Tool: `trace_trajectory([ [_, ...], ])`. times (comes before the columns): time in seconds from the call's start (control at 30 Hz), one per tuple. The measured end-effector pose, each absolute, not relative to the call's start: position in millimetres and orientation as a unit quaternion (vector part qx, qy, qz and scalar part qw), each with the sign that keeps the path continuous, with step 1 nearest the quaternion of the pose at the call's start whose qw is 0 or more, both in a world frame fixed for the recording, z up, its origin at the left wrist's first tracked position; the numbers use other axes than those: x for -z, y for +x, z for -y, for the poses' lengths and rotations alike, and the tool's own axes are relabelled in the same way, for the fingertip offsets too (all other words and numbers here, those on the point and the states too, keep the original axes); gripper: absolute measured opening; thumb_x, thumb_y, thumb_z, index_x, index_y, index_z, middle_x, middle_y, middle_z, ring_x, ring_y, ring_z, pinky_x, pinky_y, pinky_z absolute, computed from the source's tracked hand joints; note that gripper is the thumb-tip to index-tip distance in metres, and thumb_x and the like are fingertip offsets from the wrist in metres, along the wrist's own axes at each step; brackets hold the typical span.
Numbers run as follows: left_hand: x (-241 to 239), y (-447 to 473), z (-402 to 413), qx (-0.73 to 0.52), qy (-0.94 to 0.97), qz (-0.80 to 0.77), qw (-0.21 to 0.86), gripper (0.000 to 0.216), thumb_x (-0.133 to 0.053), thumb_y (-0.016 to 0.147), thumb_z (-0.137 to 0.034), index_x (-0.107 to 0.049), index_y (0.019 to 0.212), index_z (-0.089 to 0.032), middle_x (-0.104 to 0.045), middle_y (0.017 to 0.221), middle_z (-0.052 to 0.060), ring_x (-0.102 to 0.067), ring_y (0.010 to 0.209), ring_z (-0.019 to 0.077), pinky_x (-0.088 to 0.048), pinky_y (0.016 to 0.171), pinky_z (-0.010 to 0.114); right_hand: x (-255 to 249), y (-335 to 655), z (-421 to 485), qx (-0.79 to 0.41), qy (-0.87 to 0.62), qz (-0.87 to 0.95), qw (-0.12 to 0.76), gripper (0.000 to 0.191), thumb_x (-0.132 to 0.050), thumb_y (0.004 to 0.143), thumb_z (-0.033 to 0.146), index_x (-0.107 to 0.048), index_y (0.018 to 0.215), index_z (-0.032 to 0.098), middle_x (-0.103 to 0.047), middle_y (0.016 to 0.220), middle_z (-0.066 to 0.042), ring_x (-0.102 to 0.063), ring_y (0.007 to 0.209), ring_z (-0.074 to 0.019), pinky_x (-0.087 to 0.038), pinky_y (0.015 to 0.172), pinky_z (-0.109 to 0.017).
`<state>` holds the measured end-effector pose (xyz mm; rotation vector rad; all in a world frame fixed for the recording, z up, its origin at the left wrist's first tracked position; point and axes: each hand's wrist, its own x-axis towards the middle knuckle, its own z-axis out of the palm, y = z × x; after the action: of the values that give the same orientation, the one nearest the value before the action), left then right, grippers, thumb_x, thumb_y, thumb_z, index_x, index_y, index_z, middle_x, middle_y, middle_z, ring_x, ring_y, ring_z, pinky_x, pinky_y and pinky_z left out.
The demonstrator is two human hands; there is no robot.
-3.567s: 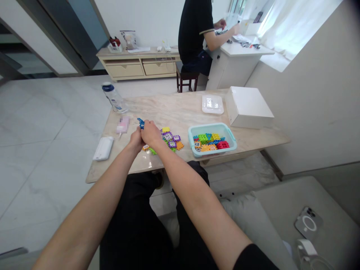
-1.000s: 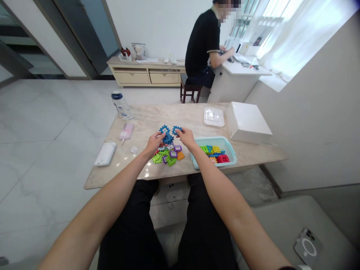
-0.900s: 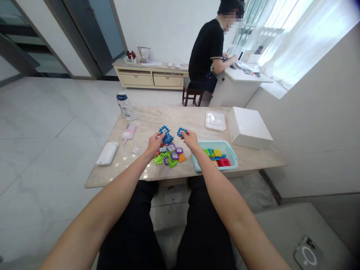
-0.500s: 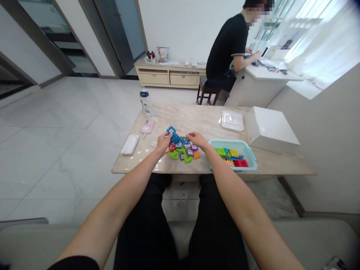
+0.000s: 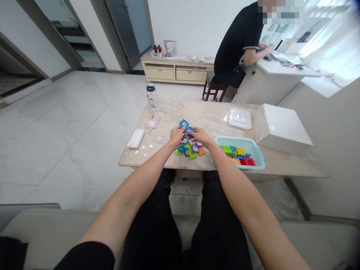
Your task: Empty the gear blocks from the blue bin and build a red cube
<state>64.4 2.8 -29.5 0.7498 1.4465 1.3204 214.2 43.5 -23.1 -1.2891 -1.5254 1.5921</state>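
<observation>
Above the table, my left hand [image 5: 176, 135] and my right hand [image 5: 201, 135] close on joined blue interlocking plastic tiles [image 5: 184, 123] from either side. One tile with a window-like lattice stands up past my fingers; the part between my thumbs is partly hidden. Just below lies a pile of loose tiles [image 5: 192, 154] in green, purple, white, orange and blue. A small white lattice piece [image 5: 159, 138] rests apart, left of my left hand. Right of my right forearm is a light-blue tub [image 5: 260, 157] holding green, yellow, blue, orange and red tile pieces.
On the marble-look table [image 5: 152, 155] are a water bottle [image 5: 152, 97], a pink packet [image 5: 153, 122], a white oblong object [image 5: 135, 138], a clear plastic lid [image 5: 239, 118] and a white box [image 5: 284, 123]. Another person [image 5: 239, 41] sits at a white desk behind.
My right hand has come in from the pile and now holds the blue tiles together with my left. Both hands have lifted slightly off the pile. The whole view has shifted a little.
</observation>
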Motion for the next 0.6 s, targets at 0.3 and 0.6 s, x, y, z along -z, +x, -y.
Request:
trace_trajectory([
  [0.3, 37.6, 54.5, -3.1, -0.533, 0.331, -0.611, 0.483, 0.023, -0.064, 0.111, -0.033, -0.065, 0.095, -0.016, -0.074, 0.087, 0.004, -0.062, 0.053, 0.0080, -0.036, 0.048, 0.021, 24.0, 218.4, -47.6, -0.535, -0.506, 0.607, 0.297, 0.016, -0.069, 0.106, 0.025, -0.076, 0.097, 0.014, -0.075, 0.088, -0.005, -0.061, 0.064, -0.0115, -0.050, 0.051, -0.020],
  [0.6, 50.0, 31.3, -4.8, -0.411, 0.452, -0.704, 0.361, 0.042, -0.056, 0.110, -0.036, -0.065, 0.073, -0.020, -0.073, 0.075, 0.008, -0.069, 0.068, 0.0216, -0.048, 0.067, 0.030, 29.4, 222.0, -55.2, -0.514, -0.548, 0.577, 0.321, 0.020, -0.063, 0.109, 0.030, -0.075, 0.106, 0.015, -0.077, 0.098, -0.006, -0.063, 0.068, -0.0118, -0.049, 0.053, -0.019],
])
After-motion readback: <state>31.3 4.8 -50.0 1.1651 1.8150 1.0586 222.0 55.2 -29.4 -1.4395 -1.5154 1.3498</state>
